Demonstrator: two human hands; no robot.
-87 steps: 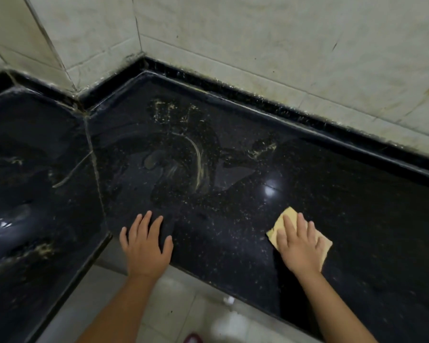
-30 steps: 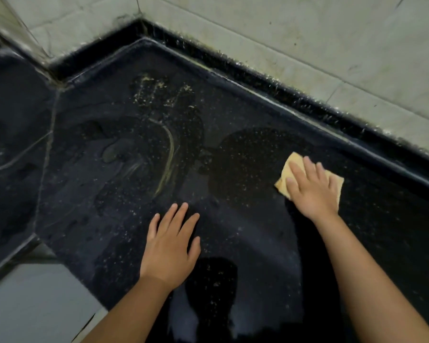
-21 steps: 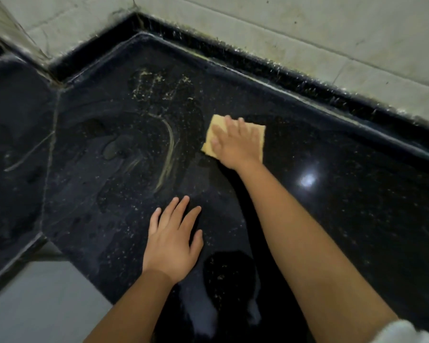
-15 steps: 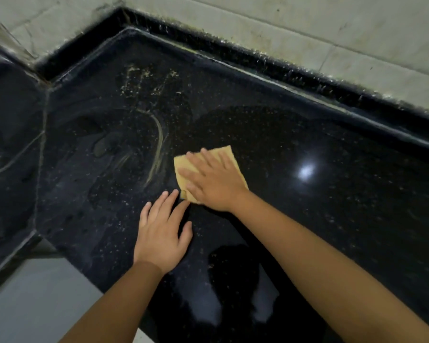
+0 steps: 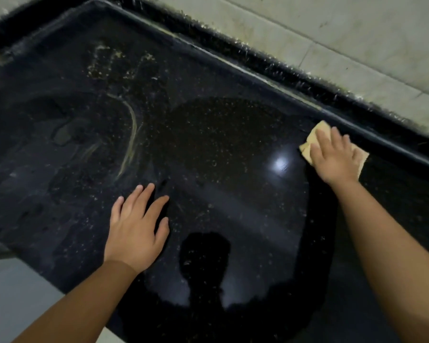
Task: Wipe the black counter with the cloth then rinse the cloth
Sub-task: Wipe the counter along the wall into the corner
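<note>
The black speckled counter (image 5: 221, 149) fills the view, wet and streaked with pale residue at its far left. A yellow cloth (image 5: 310, 141) lies flat on it at the right, close to the raised back edge. My right hand (image 5: 334, 157) presses down on the cloth with fingers spread, covering most of it. My left hand (image 5: 136, 226) rests flat on the counter near the front edge, fingers apart, holding nothing.
A pale tiled wall (image 5: 332, 40) runs behind the counter above a black raised strip (image 5: 258, 63). The counter's front edge drops to a light floor (image 5: 15, 293) at the lower left. A lamp glare (image 5: 280, 164) shines beside the cloth.
My right hand has swept the cloth from the middle of the counter, next to my left hand, out to the right and back towards the wall. My left hand stays planted.
</note>
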